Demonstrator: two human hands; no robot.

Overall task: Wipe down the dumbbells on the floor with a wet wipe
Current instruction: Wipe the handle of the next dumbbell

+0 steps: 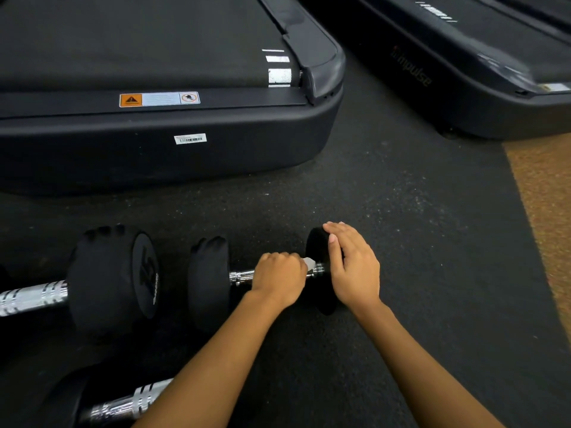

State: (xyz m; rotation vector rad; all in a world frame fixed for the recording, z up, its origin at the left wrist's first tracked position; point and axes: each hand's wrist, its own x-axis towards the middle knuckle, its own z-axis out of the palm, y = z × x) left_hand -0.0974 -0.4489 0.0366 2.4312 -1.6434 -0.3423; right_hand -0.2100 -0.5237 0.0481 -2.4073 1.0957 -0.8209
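A small black dumbbell point(207, 282) with a chrome handle lies on the dark rubber floor. My left hand point(279, 281) curls round its handle, pressing a white wet wipe point(309, 262) against the chrome; only a corner of the wipe shows. With its fingers straight, my right hand point(352, 267) rests on the dumbbell's right head point(316, 245). A larger dumbbell point(111, 279) marked 15 lies to the left. A third dumbbell point(123, 406) lies at the bottom left, partly behind my left forearm.
A black treadmill point(173, 143) stands just beyond the dumbbells. A second treadmill point(463, 88) stands at the upper right. A brown floor strip point(543, 205) runs along the right edge. Dark rubber floor point(417, 227) stretches right of my hands.
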